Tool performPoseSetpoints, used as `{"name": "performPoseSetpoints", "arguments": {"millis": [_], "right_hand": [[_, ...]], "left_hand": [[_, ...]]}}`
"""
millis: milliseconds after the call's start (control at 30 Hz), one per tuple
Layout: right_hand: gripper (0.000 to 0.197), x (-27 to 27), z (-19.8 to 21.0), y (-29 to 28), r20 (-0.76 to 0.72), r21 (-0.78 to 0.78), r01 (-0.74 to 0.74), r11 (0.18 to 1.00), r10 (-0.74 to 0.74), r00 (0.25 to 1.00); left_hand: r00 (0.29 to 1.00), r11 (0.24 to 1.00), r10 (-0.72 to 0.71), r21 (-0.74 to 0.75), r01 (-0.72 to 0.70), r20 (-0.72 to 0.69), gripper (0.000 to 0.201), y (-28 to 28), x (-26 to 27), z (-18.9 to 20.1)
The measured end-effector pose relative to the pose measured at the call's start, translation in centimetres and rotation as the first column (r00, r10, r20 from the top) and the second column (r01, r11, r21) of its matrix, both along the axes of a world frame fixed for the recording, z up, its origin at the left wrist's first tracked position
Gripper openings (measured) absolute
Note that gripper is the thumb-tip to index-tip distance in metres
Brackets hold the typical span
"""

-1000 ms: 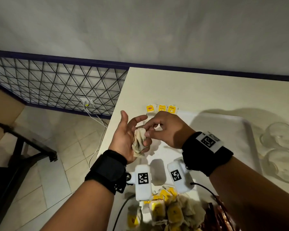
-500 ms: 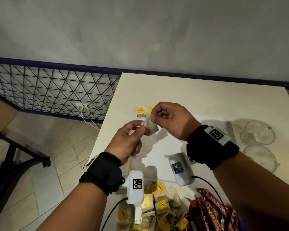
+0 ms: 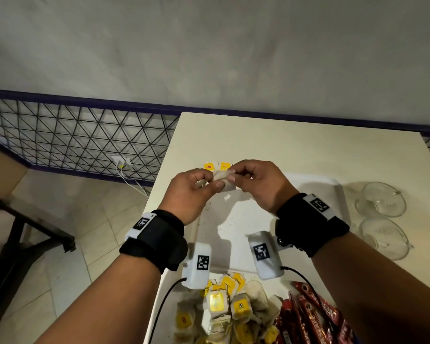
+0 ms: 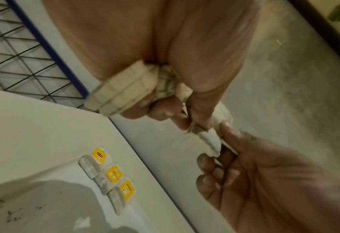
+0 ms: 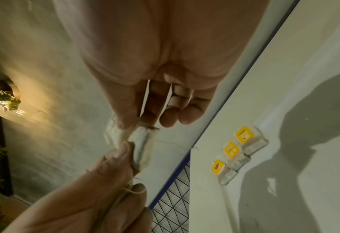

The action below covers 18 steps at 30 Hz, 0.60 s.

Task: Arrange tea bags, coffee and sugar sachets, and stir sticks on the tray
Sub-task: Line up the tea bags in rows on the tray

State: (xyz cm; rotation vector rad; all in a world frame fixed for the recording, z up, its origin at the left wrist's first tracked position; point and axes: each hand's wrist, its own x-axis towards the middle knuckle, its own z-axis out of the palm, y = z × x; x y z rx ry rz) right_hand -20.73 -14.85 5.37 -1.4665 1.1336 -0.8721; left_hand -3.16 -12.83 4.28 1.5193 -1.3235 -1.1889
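Tea bag (image 3: 223, 178) is up in the air mid-frame over the tray (image 3: 328, 192), and I've got it pinched from both sides: left hand (image 3: 193, 193) on one end, right hand (image 3: 260, 184) on the other. Three bags (image 4: 113, 175) already sit in a row at the tray's far edge, lower left of my left wrist view. Rest of the pile (image 3: 224, 311) and red sachets (image 3: 313, 316) are at the bottom of frame, two glass cups (image 3: 380, 199) off to the right.

Arms: bare to the lower edge of the head view.
Left wrist band (image 3: 157, 240): black strap, white tag with a black square code.
Right wrist band (image 3: 310, 223): the same.
Left camera (image 3: 197, 264): white box, coded, black cable.
Right camera (image 3: 265, 254): white box, coded, black cable.
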Motion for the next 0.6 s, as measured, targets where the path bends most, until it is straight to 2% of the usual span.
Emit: {"name": "performPoseSetpoints", "arguments": {"millis": [100, 167, 233, 300, 400, 500, 600], "right_hand": [[0.012, 0.0, -1.0, -0.2, -0.041, 0.032, -0.022, 0.999, 0.023, 0.999], [0.020, -0.4, -1.9, -1.1, -0.019, 0.068, 0.075, 0.995, -0.074, 0.997], [0.019, -1.1, -2.9, -2.2, -0.002, 0.112, 0.218, 0.970, -0.219, 0.976], [0.013, -1.9, -4.0, -3.4, -0.041, 0.134, 0.300, 0.945, -0.297, 0.954], [0.013, -2.2, -6.5, -4.8, -0.170, 0.159, 0.332, 0.930, -0.305, 0.937], [0.017, -1.9, -9.5, -6.1, -0.303, 0.230, 0.376, 0.898, -0.301, 0.904], [0.015, -1.0, -11.2, -7.2, -0.296, 0.330, 0.417, 0.847, -0.327, 0.897]], "left_hand": [[1.000, 0.999, -0.030, 0.034, 0.030, -0.003, 0.016, -0.2, -0.1, -0.2], [0.999, 0.998, -0.035, 0.055, 0.033, 0.029, 0.009, -0.3, 0.0, -0.7], [0.991, 0.996, 0.039, 0.074, -0.048, 0.127, 0.012, -0.5, 0.4, -1.9], [0.953, 0.989, 0.067, 0.107, -0.103, 0.295, 0.016, -0.7, 0.9, -3.2], [0.878, 0.978, 0.012, 0.175, -0.109, 0.478, 0.014, -0.8, 1.4, -5.2], [0.854, 0.972, -0.025, 0.214, -0.102, 0.520, 0.013, -0.8, 1.6, -6.8], [0.843, 0.970, -0.052, 0.228, -0.084, 0.535, 0.012, -0.7, 1.7, -7.5]]}}
